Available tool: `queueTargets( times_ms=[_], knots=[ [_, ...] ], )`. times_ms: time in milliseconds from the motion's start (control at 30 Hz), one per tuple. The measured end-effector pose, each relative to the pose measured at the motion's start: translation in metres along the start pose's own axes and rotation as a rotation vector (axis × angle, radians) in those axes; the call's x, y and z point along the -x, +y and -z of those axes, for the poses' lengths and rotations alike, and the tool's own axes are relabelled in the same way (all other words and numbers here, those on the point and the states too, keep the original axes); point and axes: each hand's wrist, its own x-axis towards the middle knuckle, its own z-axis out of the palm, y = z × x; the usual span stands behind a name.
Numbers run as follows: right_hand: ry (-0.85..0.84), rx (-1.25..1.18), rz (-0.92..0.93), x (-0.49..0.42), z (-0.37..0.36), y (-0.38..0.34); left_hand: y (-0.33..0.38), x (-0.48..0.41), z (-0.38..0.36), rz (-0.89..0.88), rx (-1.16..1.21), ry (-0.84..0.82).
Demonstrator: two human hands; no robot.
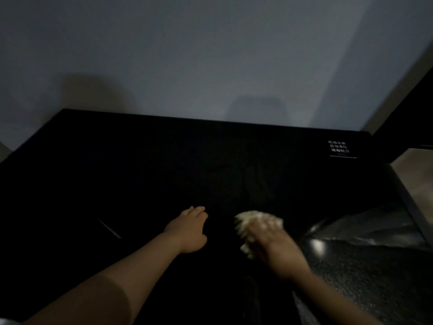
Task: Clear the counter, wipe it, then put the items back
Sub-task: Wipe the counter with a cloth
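- Fingers [198, 209] of the left hand [187, 231] lie nearly straight and close together, flat on the black counter [152, 165], holding nothing.
- Head view: the right hand [275, 245] sits on top of a pale, crumpled cloth [248, 220] on the counter's near right part. Motion blur hides whether its fingers curl round the cloth or press it flat.
- The cloth lies just right of the left hand, apart from it, with its longer side running roughly away from the person. It shows ahead of and to the left of the right hand's fingers.
- Bare dark counter stretches ahead and to the left as far as the grey wall [210, 55], so the wiping step looks under way, with the right hand the one to carry the cloth across.
- A small white-lettered label [339, 148] sits at the far right corner, its text too small to read.
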Motion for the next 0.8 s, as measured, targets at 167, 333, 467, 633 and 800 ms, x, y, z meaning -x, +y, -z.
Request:
queueTargets(
  times_ms=[167,333,467,633,800],
  knots=[
    [0.024,-0.103,-0.731,-0.033,0.02,0.041,0.0,0.0,-0.004,-0.002,0.014,0.018],
    [-0.076,-0.15,-0.171,-0.052,-0.007,-0.056,-0.003,-0.001,0.005,0.022,0.069,0.065],
    [-0.088,-0.116,-0.036,-0.048,0.007,0.004,-0.012,-0.007,0.019,0.024,0.033,0.154],
    [0.04,-0.082,-0.675,-0.061,0.021,0.048,-0.014,-0.017,0.021,0.043,-0.045,0.041],
    [0.0,-0.032,0.011,-0.061,-0.013,-0.055,-0.016,-0.031,0.037,0.05,-0.055,0.127]
  ],
)
